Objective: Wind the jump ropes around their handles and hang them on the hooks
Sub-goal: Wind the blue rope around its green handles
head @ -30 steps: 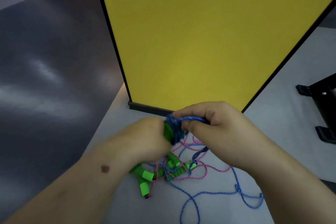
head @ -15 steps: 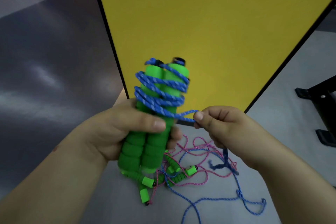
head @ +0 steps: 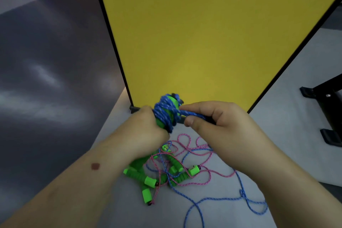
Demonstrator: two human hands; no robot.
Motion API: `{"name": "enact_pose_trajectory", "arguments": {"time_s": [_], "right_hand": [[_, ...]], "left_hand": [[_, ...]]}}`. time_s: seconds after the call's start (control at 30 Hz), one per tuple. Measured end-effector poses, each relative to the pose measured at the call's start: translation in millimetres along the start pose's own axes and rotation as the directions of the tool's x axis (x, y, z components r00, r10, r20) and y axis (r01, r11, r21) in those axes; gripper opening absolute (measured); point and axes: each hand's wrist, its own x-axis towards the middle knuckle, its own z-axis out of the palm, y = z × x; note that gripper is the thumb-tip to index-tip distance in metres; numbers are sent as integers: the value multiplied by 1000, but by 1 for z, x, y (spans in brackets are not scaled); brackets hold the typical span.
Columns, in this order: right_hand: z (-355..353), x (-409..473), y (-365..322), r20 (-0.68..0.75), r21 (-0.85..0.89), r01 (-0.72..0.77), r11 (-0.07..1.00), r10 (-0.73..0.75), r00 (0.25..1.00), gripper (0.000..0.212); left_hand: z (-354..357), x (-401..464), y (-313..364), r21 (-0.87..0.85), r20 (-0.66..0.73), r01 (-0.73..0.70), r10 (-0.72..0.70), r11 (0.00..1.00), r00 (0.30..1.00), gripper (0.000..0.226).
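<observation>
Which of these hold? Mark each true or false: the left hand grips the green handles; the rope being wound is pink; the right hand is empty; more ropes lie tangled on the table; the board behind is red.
1. The left hand grips the green handles. True.
2. The rope being wound is pink. False: blue rope wraps the handles.
3. The right hand is empty. False: it pinches the blue rope.
4. More ropes lie tangled on the table. True.
5. The board is red. False: the board is yellow.
</observation>
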Motion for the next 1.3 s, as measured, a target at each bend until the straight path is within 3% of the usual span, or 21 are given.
{"name": "enact_pose_trajectory", "arguments": {"time_s": [0.03, 0.1, 0.23, 0.3, 0.4, 0.47, 0.53, 0.6, 0.7, 0.8, 0.93, 1.03, 1.13, 1.2, 1.3], "right_hand": [[0, 0, 1, -5, 4, 5, 1000, -5, 1000, 19], [-2, 4, 7, 13, 27, -13, 1000, 13, 1000, 16], [-11, 9, 14, 134, 276, -174, 945, 141, 981, 25], [-18, 9, 16, 226, 387, -244, 889, 165, 960, 18], [-28, 9, 21, 323, 418, -296, 859, 164, 932, 16], [-32, 9, 23, 328, 370, -291, 882, 169, 929, 13], [-36, 10, 26, 302, 274, -234, 933, 147, 942, 15], [-39, 11, 29, 271, 200, -193, 961, 135, 953, 23], [-32, 9, 21, 237, 182, -200, 963, 154, 959, 13], [-14, 7, 11, 158, 98, -169, 981, 153, 975, 9], [-5, 8, 8, -5, -111, -45, 993, 45, 999, 8], [0, 6, 1, -148, -163, 55, 985, -80, 986, 8], [11, 2, -5, -211, -263, 173, 949, -231, 950, 12], [19, 0, -4, -170, -278, 241, 930, -295, 940, 14], [21, -1, 0, -77, -218, 296, 930, -318, 945, 10]], "left_hand": [[-4, 0, 2, -225, 1, 22, -22, 974, 1000, 21], [-10, -4, 8, -562, 74, 98, -69, 821, 995, 15], [-20, -9, 12, -766, 275, 193, 41, 613, 961, 38], [-24, -9, 11, -805, 308, 176, 145, 567, 940, 36], [-28, -11, 5, -817, 347, 115, 321, 565, 881, 17], [-31, -12, -1, -800, 430, 110, 435, 590, 791, 28], [-36, -16, -2, -721, 511, 19, 514, 693, 689, 34], [-39, -21, 3, -545, 569, -162, 505, 822, 650, 33], [-34, -25, 15, -81, 634, -307, 287, 948, 718, 46], [-18, -28, 23, 342, 530, -368, 146, 865, 835, 38], [-2, -24, 17, 508, 222, -298, 212, 808, 952, 28], [13, -21, 13, 460, 58, -216, 214, 861, 975, 25], [21, -16, 14, 288, -27, -89, 101, 953, 995, 26], [18, -11, 14, 93, -4, -22, 23, 995, 1000, 31], [9, -8, 13, -286, 162, 85, -39, 954, 986, 69]]}}
